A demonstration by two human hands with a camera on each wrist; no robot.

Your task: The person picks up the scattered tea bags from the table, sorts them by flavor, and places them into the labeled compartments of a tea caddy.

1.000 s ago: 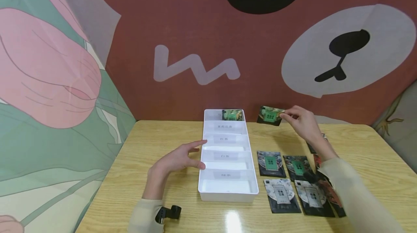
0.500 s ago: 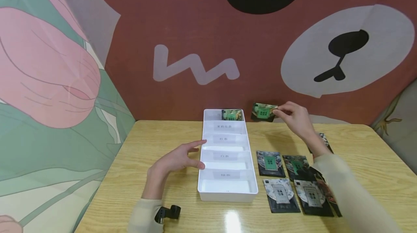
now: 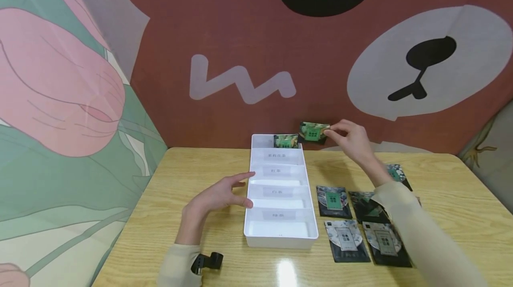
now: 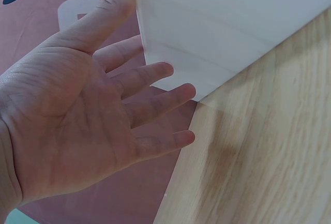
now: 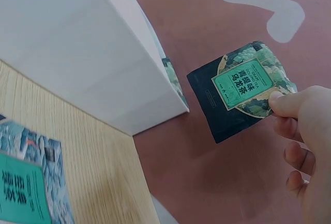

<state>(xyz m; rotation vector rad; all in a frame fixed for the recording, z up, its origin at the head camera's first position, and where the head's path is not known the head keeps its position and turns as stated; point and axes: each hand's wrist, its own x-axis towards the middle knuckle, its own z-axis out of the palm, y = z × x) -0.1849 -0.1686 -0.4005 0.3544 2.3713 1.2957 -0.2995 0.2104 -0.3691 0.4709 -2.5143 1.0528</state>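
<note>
Between thumb and fingers my right hand (image 3: 352, 141) pinches a green and black tea packet (image 5: 240, 87), labelled grape oolong tea. It hangs just right of the far end of a white divided box (image 3: 281, 242), close by its rim. A similar green packet (image 3: 286, 141) stands in the box's farthest compartment. My left hand (image 3: 218, 195) is at the box's left side, thumb and index fingertip at the rim. In the left wrist view, the other fingers (image 4: 160, 102) extend loosely along the white wall.
Right of the box lie a packet with a green label (image 3: 333, 201), a white-grey packet (image 3: 346, 240) and a second white-grey one (image 3: 386, 243). Another dark packet (image 3: 396, 174) lies farther back, partly behind the right forearm. A patterned cloth wall (image 3: 224, 122) rises behind the wooden table (image 3: 152, 233).
My right hand has carried the green tea packet leftward and slightly up, from well right of the box to near its far right corner. The left hand has stayed put.
</note>
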